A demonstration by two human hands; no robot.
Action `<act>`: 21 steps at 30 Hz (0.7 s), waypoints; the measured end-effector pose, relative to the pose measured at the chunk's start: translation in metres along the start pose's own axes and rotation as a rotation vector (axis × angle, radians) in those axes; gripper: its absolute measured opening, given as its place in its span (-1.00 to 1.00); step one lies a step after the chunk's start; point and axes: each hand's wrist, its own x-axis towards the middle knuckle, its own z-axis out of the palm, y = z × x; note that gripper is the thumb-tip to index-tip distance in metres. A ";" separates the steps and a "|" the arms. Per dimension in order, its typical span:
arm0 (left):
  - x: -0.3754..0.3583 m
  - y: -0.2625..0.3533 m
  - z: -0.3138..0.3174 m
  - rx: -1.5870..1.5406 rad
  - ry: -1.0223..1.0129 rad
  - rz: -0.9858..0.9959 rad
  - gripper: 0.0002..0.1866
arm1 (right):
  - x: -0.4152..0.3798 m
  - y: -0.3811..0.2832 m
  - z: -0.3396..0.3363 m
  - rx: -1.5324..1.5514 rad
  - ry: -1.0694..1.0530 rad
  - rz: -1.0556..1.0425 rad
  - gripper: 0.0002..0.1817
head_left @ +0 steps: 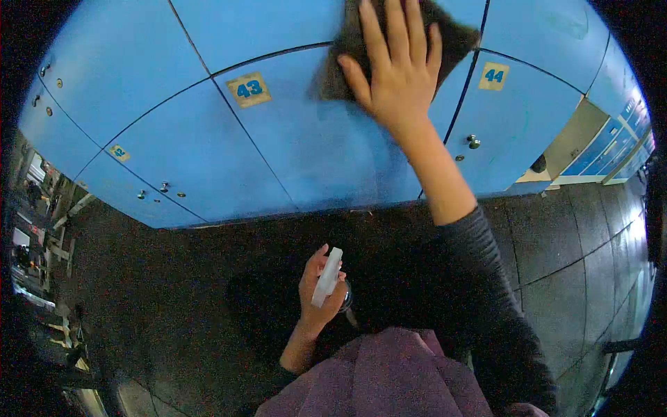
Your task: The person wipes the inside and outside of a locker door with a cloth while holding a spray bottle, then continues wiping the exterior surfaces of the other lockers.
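Observation:
My right hand (403,76) lies flat with spread fingers on a dark cloth (347,76), pressing it against the blue locker door (299,132) numbered 43. The cloth reaches up past the door's top seam, and one corner extends toward door 44. Lower down, near my lap, my left hand (321,288) is wrapped around a spray bottle (328,278). Its white trigger head faces up, while most of the bottle body is hidden by the hand and the dark surroundings.
Locker door 44 (528,111) with a round knob (474,142) is to the right; door 42 (167,149) is to the left. Further right are an open compartment (573,139) and more blue lockers. Dark floor tiles (563,243) lie below. Benches (66,236) stand far left.

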 end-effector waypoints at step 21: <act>-0.005 -0.014 -0.011 0.053 0.035 0.052 -0.36 | -0.158 -0.024 -0.013 0.200 -0.612 -0.246 -0.38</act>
